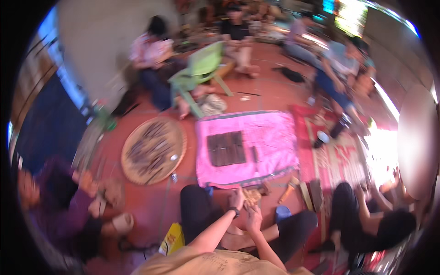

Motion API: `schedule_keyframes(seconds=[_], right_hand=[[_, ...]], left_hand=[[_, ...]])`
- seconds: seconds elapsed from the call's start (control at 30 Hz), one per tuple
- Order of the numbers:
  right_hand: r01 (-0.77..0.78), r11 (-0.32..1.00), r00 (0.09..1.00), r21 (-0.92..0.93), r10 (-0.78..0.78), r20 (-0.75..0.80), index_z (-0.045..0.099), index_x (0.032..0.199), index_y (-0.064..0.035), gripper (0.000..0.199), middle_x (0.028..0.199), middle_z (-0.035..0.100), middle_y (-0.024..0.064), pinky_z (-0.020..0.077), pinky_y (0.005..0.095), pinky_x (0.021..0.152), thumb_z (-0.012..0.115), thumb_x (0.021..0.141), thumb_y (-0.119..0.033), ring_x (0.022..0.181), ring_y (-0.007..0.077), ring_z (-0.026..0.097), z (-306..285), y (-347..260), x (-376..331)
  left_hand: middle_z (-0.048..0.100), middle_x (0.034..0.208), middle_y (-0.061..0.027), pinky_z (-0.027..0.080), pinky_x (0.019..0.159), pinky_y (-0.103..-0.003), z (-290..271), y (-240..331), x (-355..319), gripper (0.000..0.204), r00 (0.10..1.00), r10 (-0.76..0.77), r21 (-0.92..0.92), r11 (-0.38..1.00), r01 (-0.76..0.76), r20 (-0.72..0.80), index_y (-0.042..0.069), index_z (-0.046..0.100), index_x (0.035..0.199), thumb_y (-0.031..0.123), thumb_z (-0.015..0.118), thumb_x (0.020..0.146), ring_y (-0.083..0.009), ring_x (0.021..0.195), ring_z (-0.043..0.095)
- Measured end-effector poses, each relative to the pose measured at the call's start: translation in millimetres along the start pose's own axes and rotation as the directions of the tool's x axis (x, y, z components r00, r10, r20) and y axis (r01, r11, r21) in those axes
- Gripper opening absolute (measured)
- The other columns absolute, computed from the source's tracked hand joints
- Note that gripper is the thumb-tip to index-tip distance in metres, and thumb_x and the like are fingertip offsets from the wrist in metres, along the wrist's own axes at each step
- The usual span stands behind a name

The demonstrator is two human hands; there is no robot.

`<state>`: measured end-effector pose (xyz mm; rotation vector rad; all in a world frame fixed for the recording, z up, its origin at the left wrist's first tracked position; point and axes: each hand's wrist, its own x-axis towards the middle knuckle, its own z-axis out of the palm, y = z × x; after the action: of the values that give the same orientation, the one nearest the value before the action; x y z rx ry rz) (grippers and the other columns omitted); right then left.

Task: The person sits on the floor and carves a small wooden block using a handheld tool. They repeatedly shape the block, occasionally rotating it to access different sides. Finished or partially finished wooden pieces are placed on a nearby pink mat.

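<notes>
Both our hands are meeting at six o'clock: the left hand [237, 200] and right hand [252, 217] are gripping a small tan woven piece [251, 195]. It is lying just below the pink cloth [270, 137]; we cannot tell each finger's curl.

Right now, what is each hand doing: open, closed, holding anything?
Left hand: on a small tan object at the pink cloth's near edge; grip too blurred to tell.
Right hand: just below that object; cannot be told.

left hand [237, 200] and right hand [253, 217] side by side, fingers curled
</notes>
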<state>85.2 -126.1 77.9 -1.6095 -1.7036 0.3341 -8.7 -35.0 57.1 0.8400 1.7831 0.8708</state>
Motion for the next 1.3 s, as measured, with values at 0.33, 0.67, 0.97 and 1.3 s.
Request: schedule_keyframes(seconds=[0.33,0.67,0.97,1.3], right_hand=[[0.007,0.995,0.996,-0.098,0.002,0.089,0.064,0.115,0.0019,0.038,0.1,0.058,0.0226,0.0429,0.0451,0.085,0.054,0.079,0.002,0.095,0.0392,0.055,9.9,-2.5,-11.1],[-0.084,0.996,0.992,-0.036,0.087,0.09,0.064,0.113,0.0042,0.033,0.088,0.058,0.0218,0.0447,0.0426,0.075,0.053,0.082,0.003,0.083,0.0348,0.057,-0.6,-3.7,-0.8],[-0.083,0.996,0.991,0.014,0.081,0.106,0.066,0.108,0.0055,0.029,0.09,0.059,0.0233,0.0453,0.0394,0.072,0.052,0.082,0.002,0.079,0.0349,0.057,-3.5,-22.3,-7.4],[-0.073,0.997,0.996,-0.015,0.073,0.041,0.066,0.108,-0.006,0.028,0.096,0.065,0.0118,0.0525,0.0358,0.078,0.057,0.082,-0.006,0.093,0.0279,0.063,-2.0,1.7,4.5]], left_hand=[[0.061,0.103,-0.0268,0.046,0.081,-0.055,28.2,-53.0,27.3,0.042,0.924,0.38,0.435,0.838,-0.329,-0.033,0.0,0.048,0.111,0.037,0.038,0.094,-0.046,0.093,0.058],[0.06,0.105,-0.0257,0.044,0.087,-0.052,8.4,5.0,-2.2,0.053,0.998,0.054,0.158,0.986,-0.049,-0.027,0.005,0.049,0.112,0.053,0.038,0.092,-0.0424,0.102,0.055],[0.061,0.105,-0.0248,0.043,0.088,-0.053,-4.5,-5.8,-9.1,0.054,0.993,0.05,0.107,0.993,-0.038,-0.107,0.007,0.051,0.112,0.055,0.04,0.09,-0.0428,0.103,0.055],[0.061,0.103,-0.0315,0.043,0.085,-0.055,9.6,-8.8,14.6,0.069,0.993,0.042,0.231,0.973,-0.016,-0.106,0.0,0.055,0.112,0.061,0.029,0.091,-0.0463,0.099,0.058]])
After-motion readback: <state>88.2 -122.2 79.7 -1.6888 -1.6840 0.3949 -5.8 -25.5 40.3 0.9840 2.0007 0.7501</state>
